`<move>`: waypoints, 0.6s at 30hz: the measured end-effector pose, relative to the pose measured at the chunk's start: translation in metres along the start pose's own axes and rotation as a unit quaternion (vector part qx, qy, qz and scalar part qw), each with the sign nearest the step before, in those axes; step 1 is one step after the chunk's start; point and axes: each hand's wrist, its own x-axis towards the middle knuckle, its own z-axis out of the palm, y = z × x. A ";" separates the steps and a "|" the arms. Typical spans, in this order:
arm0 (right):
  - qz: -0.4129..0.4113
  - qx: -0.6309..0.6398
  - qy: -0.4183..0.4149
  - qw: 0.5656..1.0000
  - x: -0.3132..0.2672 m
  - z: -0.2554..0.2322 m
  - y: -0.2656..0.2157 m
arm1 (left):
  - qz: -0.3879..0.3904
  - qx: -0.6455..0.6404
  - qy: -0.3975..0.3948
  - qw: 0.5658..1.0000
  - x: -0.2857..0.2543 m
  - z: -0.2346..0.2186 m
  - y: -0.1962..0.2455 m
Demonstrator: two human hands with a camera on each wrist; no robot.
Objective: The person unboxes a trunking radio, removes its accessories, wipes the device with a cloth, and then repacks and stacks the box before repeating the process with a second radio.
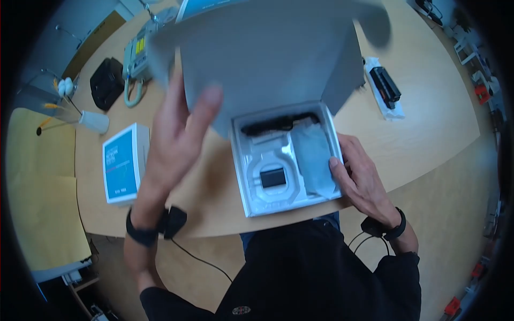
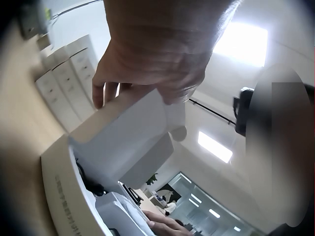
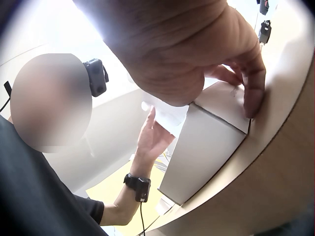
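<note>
An open white box (image 1: 247, 195) sits on the wooden table near its front edge. My left hand (image 1: 176, 134) holds the left edge of its raised grey lid (image 1: 267, 59), thumb on the inside face. From the left wrist view, the lid (image 2: 128, 142) sits between the fingers and thumb of that hand (image 2: 152, 54). My right hand (image 1: 364, 182) grips the box's right side, thumb on the rim. The right wrist view shows this hand (image 3: 197, 54) on the box's (image 3: 202, 152) top corner. Inside lie a small black item (image 1: 272, 176), a grey pouch (image 1: 313, 155) and a black cable (image 1: 278, 124).
A blue and white box (image 1: 124, 163) stands to the left. Further back left are a white cup (image 1: 95, 121), a black pouch (image 1: 106, 83) and a desk phone (image 1: 136, 59). A black device on white packaging (image 1: 385, 88) lies at the back right.
</note>
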 end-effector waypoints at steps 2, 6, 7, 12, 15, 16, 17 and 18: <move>0.054 0.110 0.043 0.992 -0.002 -0.003 0.002 | 0.081 0.243 -0.036 0.966 -0.035 -0.006 0.010; -0.052 0.145 0.037 0.987 0.000 -0.010 0.011 | -0.010 0.169 -0.103 0.980 -0.080 0.006 0.007; -0.051 0.147 0.034 0.987 0.002 -0.010 0.008 | -0.023 0.153 -0.094 0.983 -0.080 0.009 0.000; -0.097 0.119 0.026 0.988 0.046 -0.031 -0.007 | -0.066 0.073 -0.076 0.992 -0.046 0.002 -0.006; -0.020 0.154 -0.036 0.987 0.072 -0.049 -0.025 | -0.080 0.109 -0.097 0.986 -0.026 0.005 -0.001; -0.019 0.154 -0.038 0.987 0.077 -0.050 -0.022 | -0.079 0.068 -0.069 0.992 -0.022 0.009 -0.001; -0.064 0.100 -0.034 0.992 0.081 -0.050 -0.018 | -0.078 0.027 -0.038 0.996 -0.020 0.010 -0.002; -0.110 0.047 -0.030 0.992 0.084 -0.050 -0.016 | -0.081 0.029 -0.035 0.996 -0.018 0.007 -0.001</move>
